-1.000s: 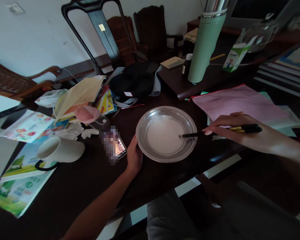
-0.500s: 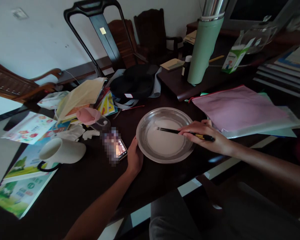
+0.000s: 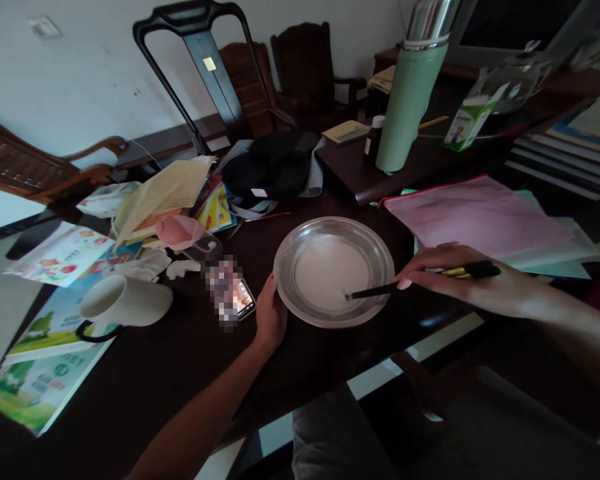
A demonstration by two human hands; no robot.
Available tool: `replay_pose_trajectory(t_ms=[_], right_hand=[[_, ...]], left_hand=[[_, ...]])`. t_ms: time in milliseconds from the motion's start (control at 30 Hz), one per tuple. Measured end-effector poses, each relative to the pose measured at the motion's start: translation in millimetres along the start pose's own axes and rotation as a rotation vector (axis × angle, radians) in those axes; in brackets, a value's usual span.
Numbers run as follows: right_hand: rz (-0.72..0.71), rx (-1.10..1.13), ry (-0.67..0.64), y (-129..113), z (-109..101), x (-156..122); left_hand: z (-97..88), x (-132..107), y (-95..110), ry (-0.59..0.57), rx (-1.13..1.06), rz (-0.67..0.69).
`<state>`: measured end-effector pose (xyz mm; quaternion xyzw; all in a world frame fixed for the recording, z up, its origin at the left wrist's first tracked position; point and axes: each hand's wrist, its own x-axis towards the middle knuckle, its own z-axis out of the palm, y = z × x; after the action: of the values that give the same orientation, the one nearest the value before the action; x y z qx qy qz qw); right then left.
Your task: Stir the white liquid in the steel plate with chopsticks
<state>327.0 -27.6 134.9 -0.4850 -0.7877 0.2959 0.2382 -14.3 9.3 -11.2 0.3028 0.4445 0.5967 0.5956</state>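
Observation:
A round metal plate with a white liquid or batter in it sits on the dark wooden table. My left hand rests against the plate's left rim, fingers curled on the edge. My right hand grips dark chopsticks whose tips reach into the white mixture at the plate's near right side.
A phone with a lit screen lies left of the plate. A white mug lies on its side on picture books. A green flask, a pink folder, a black cap and chairs stand behind.
My right hand pulled back to the right, and the chopstick tips swept from the plate's far middle to its near right. The left hand stayed on the rim.

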Motion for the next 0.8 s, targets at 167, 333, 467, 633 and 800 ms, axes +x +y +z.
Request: replay_pose_trajectory(t_ms=[167,333,467,633,800], right_hand=[[-0.065,0.088,-0.016,5,45,11],[-0.091,-0.019,0.149,23,67,25],[-0.078,-0.099,0.25,23,47,26],[-0.047,-0.174,0.283,14,14,8],[-0.032,-0.089,0.113,5,0,-4]], left_hand=[[-2.7,1,-2,0.006,0.008,-0.009],[-1.5,1,-1,-0.006,-0.005,0.001],[-0.5,0,-1,-0.018,-0.002,0.008],[-1.7,1,-1,-0.017,-0.001,0.004],[-2.4,1,-3,0.001,-0.002,-0.005]])
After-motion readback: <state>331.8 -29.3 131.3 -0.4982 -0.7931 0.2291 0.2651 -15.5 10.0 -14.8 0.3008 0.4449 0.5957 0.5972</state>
